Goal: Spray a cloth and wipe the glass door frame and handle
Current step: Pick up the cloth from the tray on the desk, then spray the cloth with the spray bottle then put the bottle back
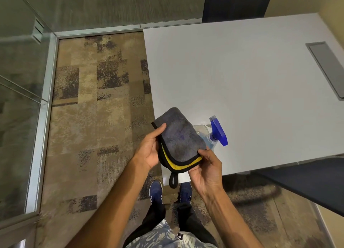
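Note:
A folded grey cloth (178, 136) with a yellow underside, black trim and a hanging loop is held over the near-left corner of the white table (242, 76). My left hand (150, 151) grips its left edge, thumb on top. My right hand (206, 169) holds its near-right corner from below. A clear spray bottle (216, 134) with a blue trigger head stands on the table just behind the cloth, partly hidden by it. The glass wall with its metal frame (41, 117) runs along the left.
Patterned brown carpet (96, 106) covers the floor between the glass and the table. A grey cable flap (329, 67) is set into the table at right. A dark chair (307, 175) sits at the near right under the table edge. My blue shoes (156, 190) stand below the cloth.

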Motion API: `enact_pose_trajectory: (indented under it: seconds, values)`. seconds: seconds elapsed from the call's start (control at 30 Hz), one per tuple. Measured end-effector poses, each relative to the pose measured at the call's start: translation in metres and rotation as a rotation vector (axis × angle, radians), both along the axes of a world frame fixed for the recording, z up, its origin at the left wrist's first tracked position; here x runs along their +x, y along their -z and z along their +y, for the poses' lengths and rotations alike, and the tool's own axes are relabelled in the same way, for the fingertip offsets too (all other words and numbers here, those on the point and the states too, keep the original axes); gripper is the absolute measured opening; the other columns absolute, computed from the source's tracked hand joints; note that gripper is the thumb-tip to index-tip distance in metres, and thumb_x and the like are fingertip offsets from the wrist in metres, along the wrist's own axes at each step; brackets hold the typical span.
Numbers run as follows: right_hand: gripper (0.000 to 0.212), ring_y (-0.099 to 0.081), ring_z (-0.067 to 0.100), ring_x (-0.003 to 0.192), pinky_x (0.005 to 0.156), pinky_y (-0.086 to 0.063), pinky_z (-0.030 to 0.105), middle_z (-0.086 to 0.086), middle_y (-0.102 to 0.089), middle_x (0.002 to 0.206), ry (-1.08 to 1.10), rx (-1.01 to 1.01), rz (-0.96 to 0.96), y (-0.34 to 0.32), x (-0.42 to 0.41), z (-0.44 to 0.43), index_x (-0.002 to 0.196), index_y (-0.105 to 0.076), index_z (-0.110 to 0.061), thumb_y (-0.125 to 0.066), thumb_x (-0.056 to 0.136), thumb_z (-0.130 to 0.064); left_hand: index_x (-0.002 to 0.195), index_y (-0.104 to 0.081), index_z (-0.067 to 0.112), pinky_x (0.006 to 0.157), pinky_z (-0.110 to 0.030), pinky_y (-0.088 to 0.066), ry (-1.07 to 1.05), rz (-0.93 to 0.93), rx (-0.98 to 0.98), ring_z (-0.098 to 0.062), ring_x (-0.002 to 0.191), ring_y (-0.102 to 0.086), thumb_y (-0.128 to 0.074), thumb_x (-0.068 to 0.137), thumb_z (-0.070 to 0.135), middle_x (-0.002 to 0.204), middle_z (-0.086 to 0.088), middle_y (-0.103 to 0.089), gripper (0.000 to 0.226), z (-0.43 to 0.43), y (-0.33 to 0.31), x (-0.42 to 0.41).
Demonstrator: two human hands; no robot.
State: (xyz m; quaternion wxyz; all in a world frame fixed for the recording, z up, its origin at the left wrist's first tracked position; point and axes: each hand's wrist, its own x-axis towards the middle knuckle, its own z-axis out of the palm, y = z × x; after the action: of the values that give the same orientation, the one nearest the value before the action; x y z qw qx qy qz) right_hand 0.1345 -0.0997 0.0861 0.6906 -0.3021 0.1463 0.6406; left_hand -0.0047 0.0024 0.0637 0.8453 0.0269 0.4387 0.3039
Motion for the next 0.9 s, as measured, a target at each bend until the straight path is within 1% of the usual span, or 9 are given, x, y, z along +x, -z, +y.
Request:
enact_pose_trajectory:
  seconds: [0.1, 0.23, 0.3, 0.47, 0.53, 0.6, 0.7, 0.8, 0.9]
  values:
    - [0.047, -0.062, 0.034, 0.118, 0.090, -0.060, 0.039, 0.023, -0.060, 0.129, -0.036, -0.010, -0.062, 0.002, 0.002, -0.004, 0.132, -0.056, 0.000, -0.060, 0.085, 0.003, 0.141, -0.062, 0.001, 0.102, -0.049, -0.056, -0.021, 0.075, 0.071, -0.036, 0.128, -0.066, -0.074, 0.085, 0.016, 0.142, -0.023, -0.065, 0.058, 0.006, -0.006, 0.000]
    - [0.049, -0.069, 0.034, 0.115, 0.080, -0.063, 0.039, 0.023, -0.067, 0.127, -0.134, -0.043, -0.267, 0.001, 0.002, -0.004, 0.135, -0.054, 0.001, -0.066, 0.088, 0.004, 0.136, -0.065, 0.011, 0.088, -0.046, -0.064, -0.079, 0.042, 0.228, -0.034, 0.122, -0.071, -0.080, 0.084, 0.017, 0.134, -0.020, -0.071, 0.054, 0.011, -0.022, -0.005]
    - [0.050, -0.071, 0.034, 0.113, 0.081, -0.063, 0.041, 0.021, -0.070, 0.126, -0.165, -0.035, -0.323, -0.002, 0.001, -0.003, 0.135, -0.054, -0.001, -0.068, 0.087, 0.003, 0.140, -0.060, 0.013, 0.089, -0.046, -0.063, -0.023, -0.004, 0.306, -0.034, 0.125, -0.069, -0.088, 0.077, 0.017, 0.135, -0.018, -0.071, 0.069, 0.009, -0.027, -0.007]
    - [0.030, -0.074, 0.023, 0.102, 0.080, -0.061, 0.035, 0.011, -0.075, 0.109, -0.254, -0.075, -0.546, -0.006, 0.003, -0.004, 0.117, -0.063, -0.012, -0.073, 0.089, -0.015, 0.143, -0.057, 0.015, 0.087, -0.047, -0.065, -0.006, 0.112, 0.325, -0.033, 0.117, -0.073, -0.077, 0.080, -0.007, 0.130, -0.016, -0.073, 0.069, 0.002, -0.026, -0.004]
    - [0.017, -0.074, 0.024, 0.102, 0.079, -0.061, 0.031, 0.010, -0.076, 0.106, -0.249, -0.176, -0.693, 0.000, 0.010, -0.013, 0.107, -0.067, -0.011, -0.071, 0.093, -0.020, 0.139, -0.060, 0.010, 0.080, -0.042, -0.066, -0.032, 0.139, 0.304, -0.030, 0.110, -0.076, -0.072, 0.084, -0.006, 0.125, -0.015, -0.076, 0.058, 0.002, -0.024, -0.006]
    - [0.012, -0.073, 0.030, 0.099, 0.074, -0.060, 0.028, 0.009, -0.075, 0.098, -0.196, -0.409, -0.858, 0.018, 0.021, -0.024, 0.101, -0.068, -0.014, -0.074, 0.091, -0.018, 0.133, -0.064, 0.006, 0.076, -0.038, -0.066, -0.039, 0.151, 0.297, -0.029, 0.105, -0.078, -0.073, 0.081, -0.003, 0.122, -0.016, -0.077, 0.054, 0.002, -0.022, -0.010]
    - [0.034, -0.065, 0.025, 0.106, 0.077, -0.050, 0.022, -0.001, -0.065, 0.107, -0.156, -0.586, -1.139, 0.040, 0.048, -0.033, 0.109, -0.059, -0.025, -0.081, 0.084, -0.019, 0.123, -0.070, 0.005, 0.077, -0.038, -0.066, -0.026, 0.148, 0.301, -0.030, 0.107, -0.077, -0.075, 0.079, 0.001, 0.120, -0.017, -0.078, 0.045, 0.001, -0.021, -0.017]
    - [0.075, -0.058, 0.006, 0.117, 0.089, -0.048, 0.019, -0.013, -0.056, 0.130, -0.345, -0.363, -1.294, 0.050, 0.077, -0.022, 0.137, -0.046, -0.031, -0.089, 0.075, -0.027, 0.112, -0.079, 0.008, 0.078, -0.037, -0.065, -0.032, 0.138, 0.308, -0.030, 0.110, -0.077, -0.076, 0.079, 0.001, 0.120, -0.017, -0.078, 0.034, 0.001, -0.024, -0.022]
    - [0.087, -0.057, -0.009, 0.121, 0.087, -0.052, 0.009, -0.026, -0.051, 0.138, -0.488, -0.120, -1.329, 0.051, 0.096, 0.001, 0.147, -0.040, -0.035, -0.088, 0.076, -0.023, 0.115, -0.079, 0.009, 0.080, -0.039, -0.065, -0.042, 0.113, 0.313, -0.031, 0.115, -0.074, -0.078, 0.083, 0.002, 0.126, -0.018, -0.075, 0.033, 0.000, -0.027, -0.026]
